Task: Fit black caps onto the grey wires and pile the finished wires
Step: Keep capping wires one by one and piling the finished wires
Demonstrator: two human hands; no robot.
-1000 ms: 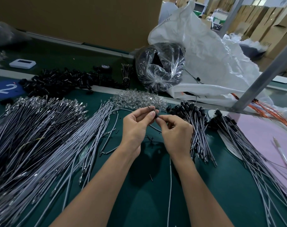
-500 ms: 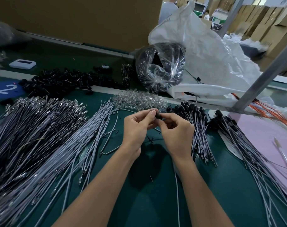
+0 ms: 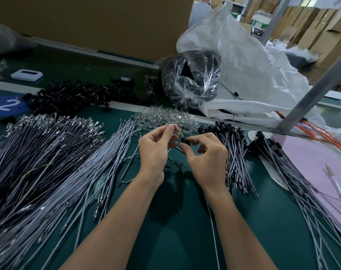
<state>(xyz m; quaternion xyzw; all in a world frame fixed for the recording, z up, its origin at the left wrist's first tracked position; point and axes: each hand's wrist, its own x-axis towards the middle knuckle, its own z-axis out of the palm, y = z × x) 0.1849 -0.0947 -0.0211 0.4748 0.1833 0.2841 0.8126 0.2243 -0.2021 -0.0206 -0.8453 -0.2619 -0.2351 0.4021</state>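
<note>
black round plastic cap (image 3: 185, 140) is pinched in the right hand (image 3: 206, 158), thumb against forefinger; the left hand (image 3: 156, 149) pinches what looks like the tip of a thin grey insulated wire (image 3: 213, 238) just beside it, seemingly to steady the end for seating. the wire trails down under the right wrist. finished black-capped grey wires (image 3: 234, 152) lie piled just right of that hand, an easy drop.

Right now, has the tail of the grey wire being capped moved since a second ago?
Yes. The grey wire's tail has swung right, away from the stray pin toward the capped-wire pile.
</note>
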